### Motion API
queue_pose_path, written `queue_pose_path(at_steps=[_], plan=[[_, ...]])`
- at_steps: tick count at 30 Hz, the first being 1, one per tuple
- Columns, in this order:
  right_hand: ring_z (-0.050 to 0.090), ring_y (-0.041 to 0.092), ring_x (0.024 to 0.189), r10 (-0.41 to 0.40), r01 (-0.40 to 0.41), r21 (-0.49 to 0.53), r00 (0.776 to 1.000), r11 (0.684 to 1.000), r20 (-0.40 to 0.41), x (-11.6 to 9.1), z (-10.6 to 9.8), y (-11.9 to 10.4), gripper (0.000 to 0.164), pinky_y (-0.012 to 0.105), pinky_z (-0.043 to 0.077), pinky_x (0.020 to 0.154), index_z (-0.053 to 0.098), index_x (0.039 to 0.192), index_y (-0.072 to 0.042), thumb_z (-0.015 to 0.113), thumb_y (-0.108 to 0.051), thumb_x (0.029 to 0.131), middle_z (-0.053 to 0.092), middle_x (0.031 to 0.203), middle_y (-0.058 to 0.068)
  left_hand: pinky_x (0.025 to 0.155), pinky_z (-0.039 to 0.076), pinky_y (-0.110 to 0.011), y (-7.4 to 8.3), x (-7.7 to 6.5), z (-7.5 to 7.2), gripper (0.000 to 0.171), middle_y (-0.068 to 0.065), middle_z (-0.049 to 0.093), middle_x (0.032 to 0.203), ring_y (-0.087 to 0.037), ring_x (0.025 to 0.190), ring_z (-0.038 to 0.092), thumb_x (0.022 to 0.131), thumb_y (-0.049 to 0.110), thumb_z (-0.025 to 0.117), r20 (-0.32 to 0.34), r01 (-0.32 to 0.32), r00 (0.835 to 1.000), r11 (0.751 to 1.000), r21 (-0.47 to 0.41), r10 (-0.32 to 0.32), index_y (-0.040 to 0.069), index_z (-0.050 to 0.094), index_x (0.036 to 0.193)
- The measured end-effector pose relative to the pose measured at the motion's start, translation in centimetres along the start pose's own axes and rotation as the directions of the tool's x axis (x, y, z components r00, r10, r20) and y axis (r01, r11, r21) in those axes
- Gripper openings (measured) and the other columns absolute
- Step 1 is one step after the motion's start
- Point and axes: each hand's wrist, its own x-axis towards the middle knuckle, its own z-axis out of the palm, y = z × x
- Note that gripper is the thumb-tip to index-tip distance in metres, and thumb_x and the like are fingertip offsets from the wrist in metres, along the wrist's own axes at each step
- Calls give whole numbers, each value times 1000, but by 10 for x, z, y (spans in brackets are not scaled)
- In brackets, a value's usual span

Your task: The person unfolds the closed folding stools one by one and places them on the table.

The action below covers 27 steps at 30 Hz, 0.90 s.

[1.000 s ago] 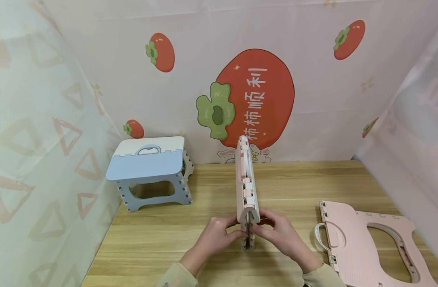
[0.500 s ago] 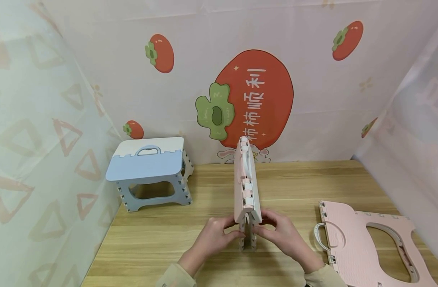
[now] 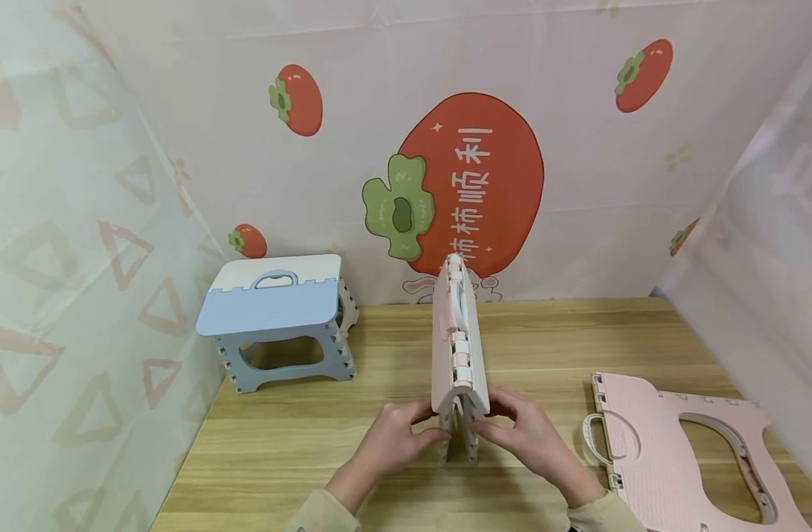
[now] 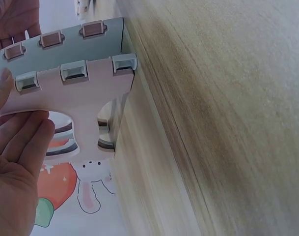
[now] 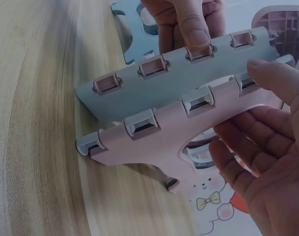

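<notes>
A pink and white folding stool (image 3: 460,355) stands partly folded in the middle of the table, its hinged top ridge pointing up and its two leg panels slightly apart. My left hand (image 3: 395,443) grips the left leg panel low down; in the left wrist view, its thumb lies on the edge of the pink panel (image 4: 85,91) with fingers at the cut-out. On the other side, my right hand (image 3: 522,436) grips the right leg panel. The right wrist view shows its thumb on the edge of a pink panel (image 5: 161,142) and fingers behind it.
An unfolded blue and white stool (image 3: 269,310) stands at the back left. Another pink folding stool (image 3: 652,436) lies flat at the right, its handle (image 3: 595,440) towards the middle. Printed cloth walls (image 3: 578,244) bound the wooden table (image 3: 299,451) behind and on both sides.
My hands have moved a little apart, and the stool's leg panels have spread from nearly touching to a visible gap. The two halves of its top have also opened slightly.
</notes>
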Motion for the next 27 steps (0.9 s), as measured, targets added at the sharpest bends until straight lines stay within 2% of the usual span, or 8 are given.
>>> queue_pose_path(at_steps=[3,10,16,24,27], plan=[[68,7,100,3,-3,-1,1000,1000,3,0,-1,0,31,38,57,94,72,117,-26,83,-27,87,70,106,-15,91,59,-24,-1,-1,-1,46,-5,75,119,-19,109,72,88,23,81,3,0,1000,1000,-5,0,11,68,131],[68,7,101,1,-1,5,1000,1000,8,-1,-2,2,34,45,57,93,71,121,-25,81,-27,89,70,110,-14,91,58,-24,-2,-2,-4,43,-5,73,122,-19,110,72,88,24,81,3,3,1000,1000,-6,-3,11,69,128],[67,8,102,-8,8,-2,1000,1000,2,-1,-2,4,34,41,57,93,71,121,-25,81,-27,89,70,110,-14,91,58,-25,-3,-3,-5,43,-5,73,123,-19,111,71,89,24,81,4,0,1000,1000,-20,0,10,70,128],[67,7,101,-11,11,-27,1000,1000,-10,-1,-3,4,33,46,58,93,71,121,-25,81,-27,89,69,108,-16,91,58,-25,-6,-4,-6,40,-6,74,121,-19,110,72,89,21,81,-9,-7,1000,999,-38,7,10,70,126],[67,7,101,-15,15,-35,1000,999,-10,-1,-3,5,34,43,58,93,71,122,-24,81,-27,89,70,109,-15,92,58,-25,-6,-5,-6,40,-6,74,122,-19,111,71,89,23,80,-6,0,1000,999,-45,0,10,70,126]])
